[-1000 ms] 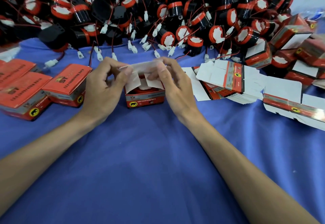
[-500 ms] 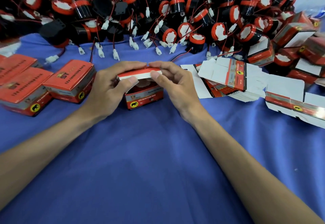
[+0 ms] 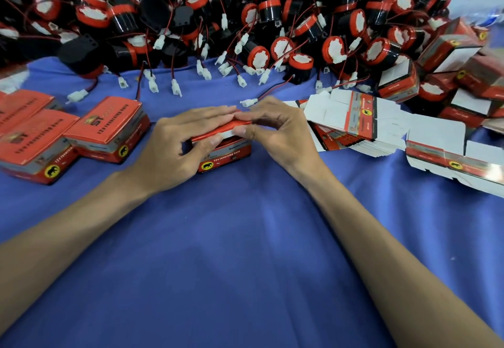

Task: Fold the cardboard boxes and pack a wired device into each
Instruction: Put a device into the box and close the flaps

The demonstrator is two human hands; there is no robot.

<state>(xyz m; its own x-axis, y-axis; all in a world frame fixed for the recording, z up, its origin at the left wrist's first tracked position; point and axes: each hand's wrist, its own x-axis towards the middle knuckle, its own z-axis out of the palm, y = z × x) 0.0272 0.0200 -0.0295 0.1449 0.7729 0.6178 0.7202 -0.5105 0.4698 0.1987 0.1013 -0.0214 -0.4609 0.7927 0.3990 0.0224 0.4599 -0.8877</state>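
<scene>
Your glossy red cardboard box (image 3: 223,156) sits mid-counter (image 3: 245,252), on soft blue cloth. Your left hand (image 3: 174,151) lies flat-fingered over the lid (image 3: 215,131), thumb pinching its front edge. Your right hand (image 3: 278,132) curls over it, pinching the same edge. Round black wired devices (image 3: 245,20) are heaped behind.

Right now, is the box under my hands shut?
Almost shut: the red lid lies folded over the box, but its white tuck flap shows outside, pinched by left hand and right hand.
</scene>
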